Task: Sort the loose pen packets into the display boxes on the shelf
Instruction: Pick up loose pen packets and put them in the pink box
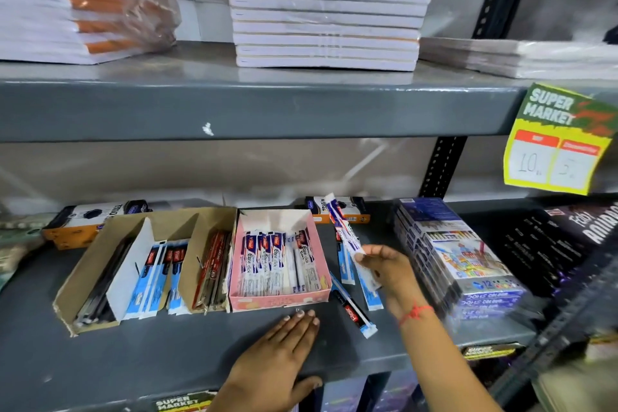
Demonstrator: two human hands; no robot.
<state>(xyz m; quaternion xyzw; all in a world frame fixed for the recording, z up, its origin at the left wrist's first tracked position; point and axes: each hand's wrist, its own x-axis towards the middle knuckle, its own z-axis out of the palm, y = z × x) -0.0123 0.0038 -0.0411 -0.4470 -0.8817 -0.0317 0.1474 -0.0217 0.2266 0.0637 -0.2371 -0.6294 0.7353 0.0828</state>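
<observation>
A pink display box holds several white and blue pen packets standing on end. Left of it stand a brown box of red pens and a wide brown box with black pens and blue packets. My right hand is shut on a white and blue pen packet, lifted just right of the pink box. Loose packets lie on the shelf under and beside that hand. My left hand rests flat on the shelf in front of the pink box, fingers apart, holding nothing.
A stack of crayon boxes stands close to the right of my right hand. Black and orange boxes lie at the back. Dark packs sit far right. The upper shelf carries notebook stacks, and a yellow price tag hangs from it.
</observation>
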